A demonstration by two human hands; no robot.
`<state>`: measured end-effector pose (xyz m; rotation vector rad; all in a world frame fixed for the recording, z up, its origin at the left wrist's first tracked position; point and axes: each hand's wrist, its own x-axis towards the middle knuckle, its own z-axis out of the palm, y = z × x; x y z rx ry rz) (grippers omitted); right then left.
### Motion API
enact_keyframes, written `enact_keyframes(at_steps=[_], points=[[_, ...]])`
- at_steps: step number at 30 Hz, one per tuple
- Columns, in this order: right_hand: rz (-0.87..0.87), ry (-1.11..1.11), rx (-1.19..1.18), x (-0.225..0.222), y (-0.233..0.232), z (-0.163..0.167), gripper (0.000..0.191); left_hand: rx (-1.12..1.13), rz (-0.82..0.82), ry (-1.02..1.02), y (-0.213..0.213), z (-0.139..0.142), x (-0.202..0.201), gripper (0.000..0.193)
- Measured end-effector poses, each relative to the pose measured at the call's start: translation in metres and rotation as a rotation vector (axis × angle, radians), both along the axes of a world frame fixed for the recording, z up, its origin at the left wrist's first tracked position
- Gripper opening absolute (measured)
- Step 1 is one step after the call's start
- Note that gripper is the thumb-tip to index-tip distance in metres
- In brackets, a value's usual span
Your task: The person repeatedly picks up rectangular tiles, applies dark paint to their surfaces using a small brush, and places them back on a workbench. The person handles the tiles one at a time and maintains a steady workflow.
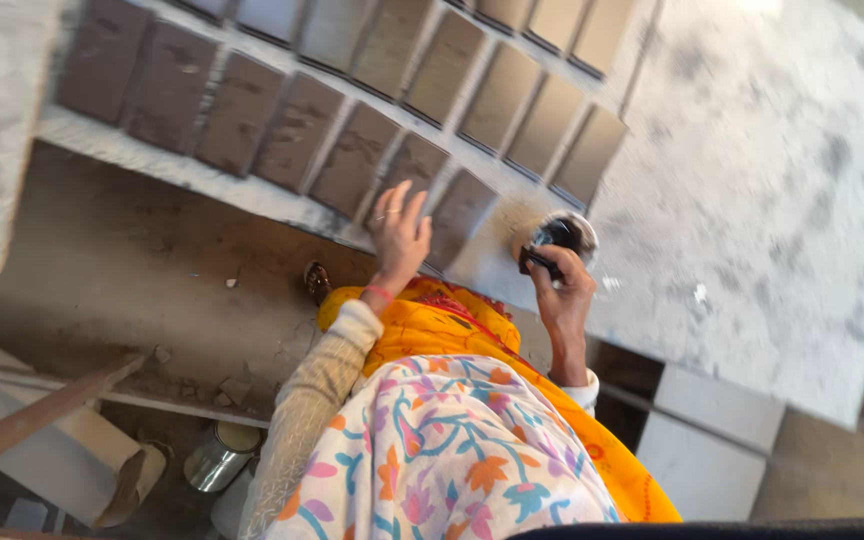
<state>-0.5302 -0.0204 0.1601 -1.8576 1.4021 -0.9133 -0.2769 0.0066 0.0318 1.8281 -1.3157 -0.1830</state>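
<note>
nearest the camera, at the bottom middle of the frame, hangs a flowered cloth over orange fabric, the person's own clothing.

just above it, right of centre, the right hand has its fingers closed around a thin dark tool, likely a brush, whose tip sits at a small round bowl with something dark inside. the bowl stands on the pale slab, close to its near edge.

left of that, at the middle of the frame, the left hand has its fingers spread apart and holds nothing; the fingertips rest on or just over one brown tile in the near row. whether they actually touch it is hard to tell.

rows of brown tiles run toward the upper left. a metal can stands on the floor at the lower left.

the risks, as i judge them: the bowl sits so near the slab's edge that a nudge from the wrist could tip it off, and a loaded brush could drip dark liquid on the slab or clothing. a pressing left hand could shift a tile out of line.
</note>
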Motion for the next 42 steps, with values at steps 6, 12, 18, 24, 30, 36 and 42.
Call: enact_keyframes(at_steps=[6, 12, 18, 24, 30, 36, 42], points=[[0.062, -0.090, -0.011, 0.027, -0.032, -0.019, 0.020, 0.135, 0.509, -0.128, 0.064, 0.009, 0.199, 0.048], [0.022, -0.152, -0.066, 0.076, -0.050, -0.044, 0.024, 0.388, 0.776, -0.102, 0.107, 0.040, 0.401, 0.072], [-0.036, -0.049, 0.012, 0.143, -0.055, -0.052, 0.019, 0.557, 0.767, -0.032, 0.114, 0.056, 0.537, 0.092], [0.038, 0.148, 0.094, 0.237, -0.095, -0.053, 0.023, 0.682, 0.734, -0.067, 0.110, 0.043, 0.593, 0.085], [0.112, 0.150, 0.142, 0.302, -0.095, -0.081, 0.027, 0.555, 0.704, -0.096, 0.110, 0.010, 0.573, 0.071], [0.150, 0.212, 0.141, 0.320, -0.070, -0.069, 0.030, 0.517, 0.588, -0.054, 0.128, 0.010, 0.509, 0.081], [0.149, 0.161, -0.042, 0.316, -0.033, -0.029, 0.023, 0.692, 0.522, -0.150, 0.117, 0.025, 0.506, 0.111]])
